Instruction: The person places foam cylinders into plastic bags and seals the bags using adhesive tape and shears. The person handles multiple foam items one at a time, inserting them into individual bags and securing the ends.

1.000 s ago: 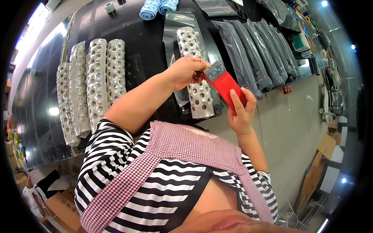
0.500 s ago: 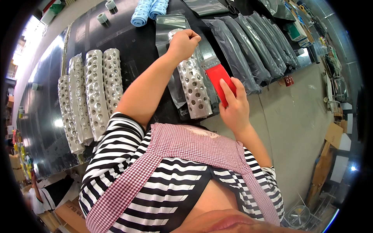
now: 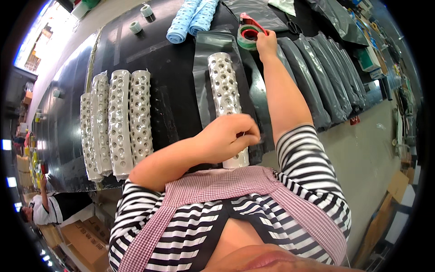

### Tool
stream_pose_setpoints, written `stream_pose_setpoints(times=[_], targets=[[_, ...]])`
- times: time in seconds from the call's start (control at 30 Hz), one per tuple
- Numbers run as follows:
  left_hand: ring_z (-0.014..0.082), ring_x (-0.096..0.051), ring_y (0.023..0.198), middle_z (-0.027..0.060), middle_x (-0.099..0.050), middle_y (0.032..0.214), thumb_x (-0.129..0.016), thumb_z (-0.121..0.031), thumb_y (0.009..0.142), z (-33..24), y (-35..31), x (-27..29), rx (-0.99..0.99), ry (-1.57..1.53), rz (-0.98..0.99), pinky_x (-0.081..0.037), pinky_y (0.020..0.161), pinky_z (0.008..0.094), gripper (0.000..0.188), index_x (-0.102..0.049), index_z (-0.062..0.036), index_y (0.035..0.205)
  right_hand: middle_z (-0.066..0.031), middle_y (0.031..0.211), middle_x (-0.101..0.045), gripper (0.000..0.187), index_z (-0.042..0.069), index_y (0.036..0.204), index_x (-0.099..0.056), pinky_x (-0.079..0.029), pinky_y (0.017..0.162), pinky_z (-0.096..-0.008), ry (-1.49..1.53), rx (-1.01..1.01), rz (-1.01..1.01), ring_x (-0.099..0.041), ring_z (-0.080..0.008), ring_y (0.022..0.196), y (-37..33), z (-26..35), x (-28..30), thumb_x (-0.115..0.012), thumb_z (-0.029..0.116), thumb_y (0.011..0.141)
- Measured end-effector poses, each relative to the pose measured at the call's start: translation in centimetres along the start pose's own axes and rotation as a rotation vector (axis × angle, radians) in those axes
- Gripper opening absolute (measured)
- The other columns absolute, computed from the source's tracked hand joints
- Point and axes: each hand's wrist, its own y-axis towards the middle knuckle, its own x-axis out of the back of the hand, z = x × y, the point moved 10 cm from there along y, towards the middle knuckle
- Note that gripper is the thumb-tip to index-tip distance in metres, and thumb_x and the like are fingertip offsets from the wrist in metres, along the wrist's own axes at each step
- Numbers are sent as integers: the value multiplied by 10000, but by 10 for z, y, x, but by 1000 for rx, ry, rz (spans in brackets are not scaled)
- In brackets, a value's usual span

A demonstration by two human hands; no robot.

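A rolled grey-white mat (image 3: 223,86) with round holes lies lengthwise in front of me on a flat dark grey plastic bag (image 3: 201,68). Across the near half of the roll reaches my left hand (image 3: 233,136), its fingers curled together; what they hold, if anything, I cannot make out. Farther off, to the right of the roll's far end, my right hand (image 3: 266,45) grips a red tape dispenser (image 3: 247,20) with a green-edged tape roll in it. The dispenser is over or on the table; I cannot tell which.
Several similar mat rolls (image 3: 120,122) lie on the black table (image 3: 172,104) at left. Two blue rolls (image 3: 183,22) and two small tape rolls (image 3: 135,27) are at the back. Several filled grey bags (image 3: 312,77) line the right, near black scissors (image 3: 294,27). Another person (image 3: 47,206) is at far left.
My right hand has carried the tape dispenser away from the roll's side to the far right. My left hand has come back from the roll's far end to its near half.
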Motion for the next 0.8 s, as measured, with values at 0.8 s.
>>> stream_pose_setpoints(times=[0.8], targets=[[93, -594, 893, 12, -680, 968, -695, -128, 958, 69, -11, 6, 206, -502, -43, -482, 837, 245, 156, -689, -14, 1065, -113, 1039, -701, 239, -28, 1078, -639, -529, 878, -314, 588, -296, 620, -679, -176, 957, -344, 59, 87, -697, 163, 947]])
